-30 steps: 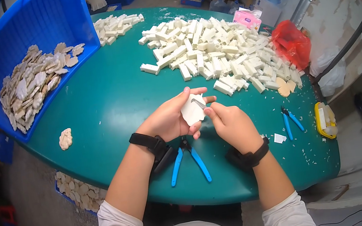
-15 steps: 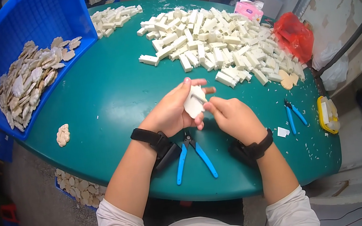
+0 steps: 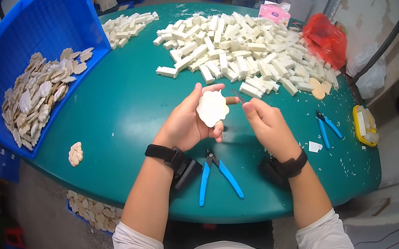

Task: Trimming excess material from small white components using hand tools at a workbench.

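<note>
Nearest the person, a pair of blue-handled cutting pliers (image 3: 216, 174) lies on the round green-topped table (image 3: 120, 110), close to its near edge and between the two forearms. Both wrists carry black bands. The left hand (image 3: 186, 124) is raised above the table, palm up, fingers curled, thumb extended upward, holding a flat white flower-shaped piece (image 3: 212, 107) by its lower rim. The right hand (image 3: 264, 121) sits just beside it, fingers pinched on a thin, small tool (image 3: 235, 98) whose tip touches the piece's right edge; its kind cannot be told. To the right, a second pair of blue pliers (image 3: 327, 126) and a yellow box (image 3: 365, 125) lie near the table's right edge. Open green surface extends left of the hands. Further off, a heap of white rectangular blocks (image 3: 235, 52) covers the far right portion. At far left, a blue plastic crate (image 3: 30, 62) holds beige flower-shaped pieces.
</note>
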The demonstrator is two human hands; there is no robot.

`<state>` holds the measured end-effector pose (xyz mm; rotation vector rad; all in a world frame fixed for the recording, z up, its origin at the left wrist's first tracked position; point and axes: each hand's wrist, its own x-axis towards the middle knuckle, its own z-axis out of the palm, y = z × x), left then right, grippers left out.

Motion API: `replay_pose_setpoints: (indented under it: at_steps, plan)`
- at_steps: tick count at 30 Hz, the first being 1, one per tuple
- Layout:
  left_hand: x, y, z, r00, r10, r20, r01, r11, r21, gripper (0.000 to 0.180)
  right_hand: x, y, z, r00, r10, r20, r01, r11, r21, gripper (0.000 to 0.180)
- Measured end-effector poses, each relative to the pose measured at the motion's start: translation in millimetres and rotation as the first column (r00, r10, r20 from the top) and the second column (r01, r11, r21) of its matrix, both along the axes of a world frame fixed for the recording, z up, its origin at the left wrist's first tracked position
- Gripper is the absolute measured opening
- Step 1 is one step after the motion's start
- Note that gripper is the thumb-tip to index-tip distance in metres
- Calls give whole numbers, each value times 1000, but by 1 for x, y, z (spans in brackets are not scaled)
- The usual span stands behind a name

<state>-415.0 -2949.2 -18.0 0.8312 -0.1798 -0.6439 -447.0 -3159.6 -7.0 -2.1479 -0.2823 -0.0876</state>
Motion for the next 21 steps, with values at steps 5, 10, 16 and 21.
replay_pose_setpoints:
  at_steps: [5,10,16,21]
  plan:
    - [4,-3,-1,995,-98,23,98,995,-9,63,3,14,-10,991,68,-113,-52,989,139,41]
    - [0,-7,5,985,-148,88,147,989,21,73,0,18,-8,974,148,-171,-52,884,465,34]
    - [-13,-6,-2,946,-172,276,130,978,164,79,-9,13,-7,920,255,-296,127,521,844,26]
    - [-9,-3,1,965,-109,239,95,993,69,73,-8,13,5,951,198,-236,124,456,881,25]
